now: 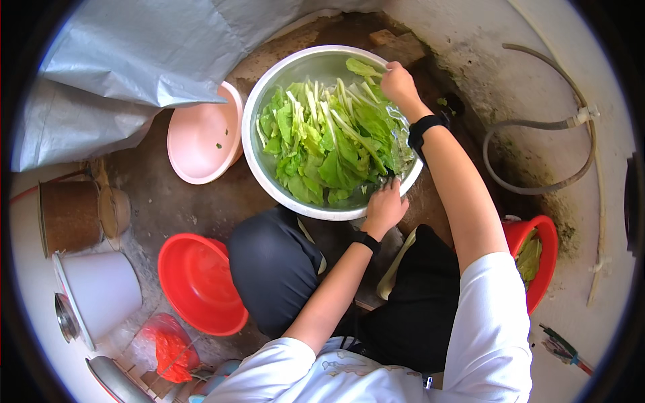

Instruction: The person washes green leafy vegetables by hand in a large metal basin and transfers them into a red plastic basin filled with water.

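In front of me a large metal basin [253,166] holds water and a heap of leafy greens [327,136] with pale stems. My right hand [400,85] is closed at the far right rim. One green leaf [362,67] runs by its stem into those fingers. Over the near right rim lies my left hand [387,209], its fingers dipping inside beside the greens. Its fingertips are partly hidden, so whether they grip anything is unclear. Both wrists wear black bands.
A pink basin [201,141] with leaf bits touches the metal basin's left side. Nearer stands a red basin [201,282]; at right, a red bucket [546,252] contains leaves. A grey hose [539,190] hangs along the wall. Silver sheeting [136,55] droops at upper left.
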